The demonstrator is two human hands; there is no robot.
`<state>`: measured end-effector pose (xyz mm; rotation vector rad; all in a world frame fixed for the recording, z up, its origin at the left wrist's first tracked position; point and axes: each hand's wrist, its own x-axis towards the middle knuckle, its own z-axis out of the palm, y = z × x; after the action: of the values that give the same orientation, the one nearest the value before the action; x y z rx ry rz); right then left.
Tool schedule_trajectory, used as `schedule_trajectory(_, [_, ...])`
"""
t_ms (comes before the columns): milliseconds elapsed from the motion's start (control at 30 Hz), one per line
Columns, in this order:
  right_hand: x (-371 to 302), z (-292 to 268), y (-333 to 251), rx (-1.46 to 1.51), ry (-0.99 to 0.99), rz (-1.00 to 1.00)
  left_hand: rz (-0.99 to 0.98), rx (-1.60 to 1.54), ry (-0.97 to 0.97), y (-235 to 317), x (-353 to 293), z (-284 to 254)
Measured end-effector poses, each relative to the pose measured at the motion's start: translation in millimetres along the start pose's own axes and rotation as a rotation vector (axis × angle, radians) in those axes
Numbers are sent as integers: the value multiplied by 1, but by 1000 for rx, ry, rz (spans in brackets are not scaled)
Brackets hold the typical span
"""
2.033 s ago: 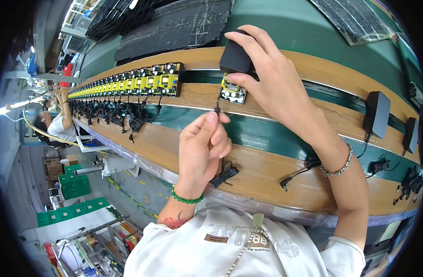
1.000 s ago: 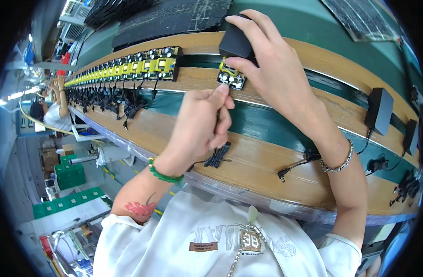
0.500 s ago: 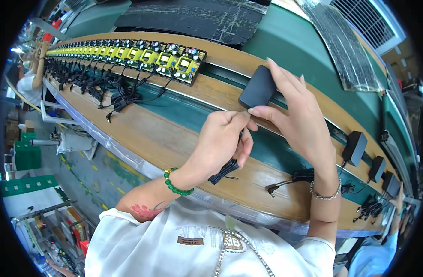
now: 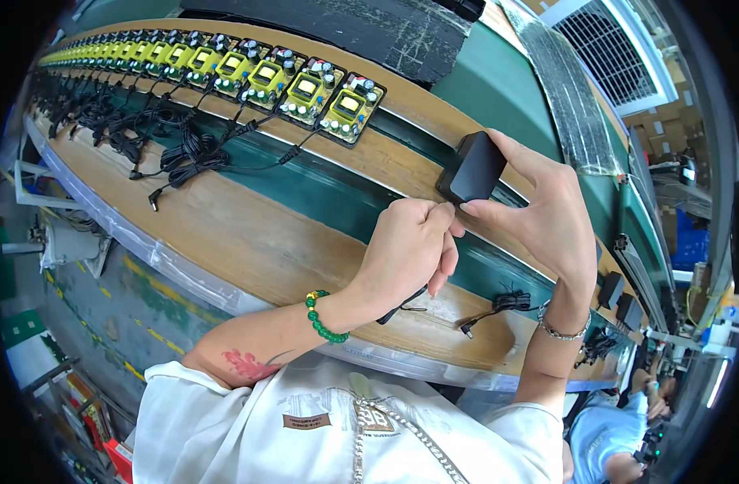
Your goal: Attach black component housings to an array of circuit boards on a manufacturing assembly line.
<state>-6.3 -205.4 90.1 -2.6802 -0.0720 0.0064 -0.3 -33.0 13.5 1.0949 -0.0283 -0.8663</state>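
Observation:
A black power adapter [image 4: 472, 169] is tilted up over the bench, its upper corner and near end held between the fingers and thumb of my right hand [image 4: 551, 214]. At the adapter's near end my left hand [image 4: 410, 250] is closed in a pinch, its fingertips close to my right thumb. Part of a black cable [image 4: 401, 306] shows beneath my left palm; the rest of it is hidden by the hand.
Circuit boards [image 4: 349, 109] with yellow transformers stand in a long row at left, their bundled black cables [image 4: 196, 157] on the bench. Another cable bundle [image 4: 510, 302] lies near my right wrist. More adapters [image 4: 611, 289] stand at right, near a person in light blue [image 4: 603, 436].
The view has shifted, and the adapter has turned to show more of its thick side edge. Both hands stay at it. Less of the cable under my left hand shows.

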Motion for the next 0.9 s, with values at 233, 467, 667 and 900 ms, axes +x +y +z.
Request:
schedule_trajectory(233, [4, 4, 14, 147, -2, 35, -47, -84, -10, -1, -1, 0])
schedule_trajectory(467, [38, -4, -24, -167, -244, 147, -51, -60, 13, -4, -1, -7])
schedule_trajectory(667, [32, -16, -30, -438, -306, 118, 543, 904, 161, 21, -44, -28])
schedule_trajectory(900, [29, -8, -33, -456, -231, 55, 900, 1674, 752, 216, 57, -193])
